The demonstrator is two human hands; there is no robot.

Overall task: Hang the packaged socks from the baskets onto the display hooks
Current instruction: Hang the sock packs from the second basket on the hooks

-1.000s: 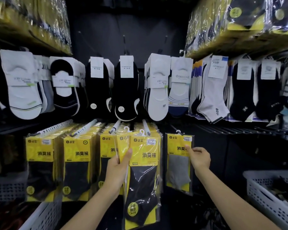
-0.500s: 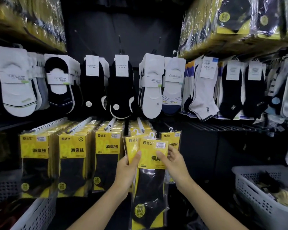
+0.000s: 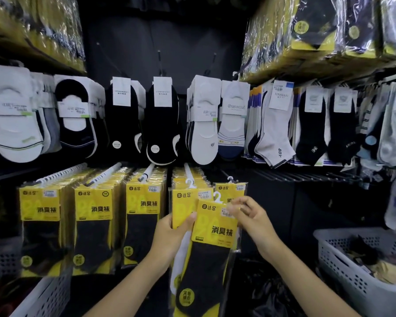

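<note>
My left hand (image 3: 169,239) grips a small stack of yellow sock packs in front of the lower display row. The front pack (image 3: 212,255), yellow card over a black sock, tilts to the right. My right hand (image 3: 253,221) pinches that pack's top right corner, just beside its white plastic hanger. Behind it, a second held pack (image 3: 183,202) shows its yellow top. White display hooks (image 3: 189,172) stick out above rows of the same yellow packs (image 3: 142,216). One pack (image 3: 230,189) hangs alone on the rightmost hook.
A white perforated basket (image 3: 343,268) with loose sock packs stands at lower right. Another white basket (image 3: 44,300) sits at lower left. Above hang rows of white and black socks (image 3: 162,120). Shelves of wrapped yellow packs (image 3: 318,35) jut out overhead on both sides.
My right hand left the lone pack hanging on the rightmost hook and came left to pinch the front pack in my left hand. The held stack sits slightly lower.
</note>
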